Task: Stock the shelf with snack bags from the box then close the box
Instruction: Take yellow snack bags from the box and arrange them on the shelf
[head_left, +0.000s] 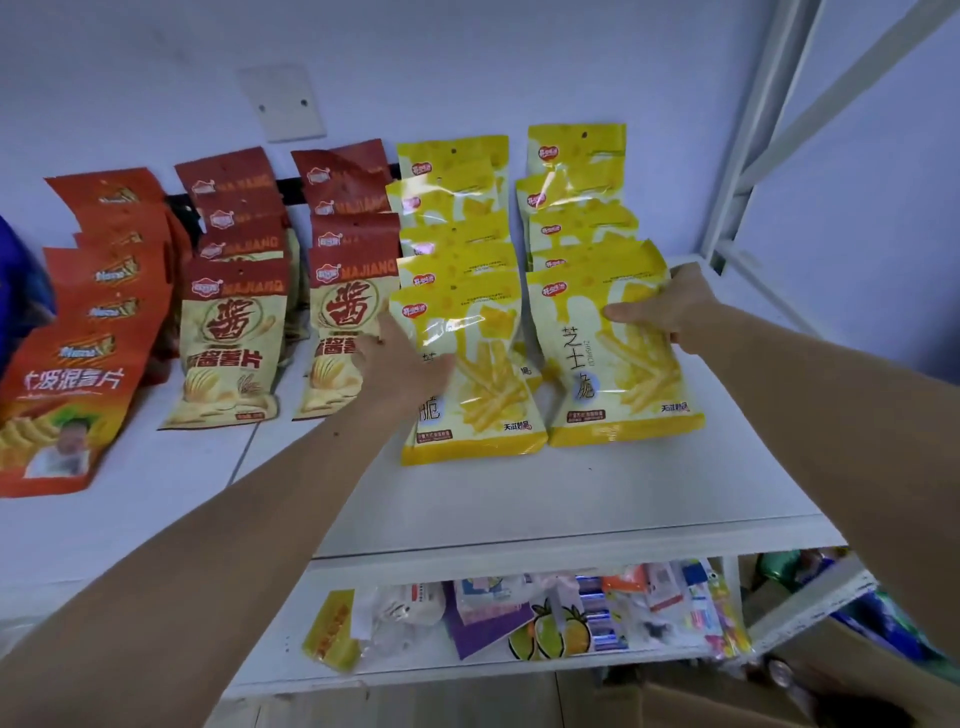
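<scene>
Up on the shelf (571, 499) rows look full; our right hand (675, 306) pinches the front yellow bag (618, 364), left hand (400, 364) spread flat, box (779, 691) not yet closed.

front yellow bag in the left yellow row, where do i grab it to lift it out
Probably pinch the flat sealed bottom edge of the front yellow bag from the shelf's open front. It leans back on the bags behind, and neighbouring rows crowd both sides.

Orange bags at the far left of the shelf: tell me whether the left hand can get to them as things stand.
Probably yes. The left hand rests open on a yellow bag, and only low rows of red-topped bags lie between it and the orange bags.
</scene>
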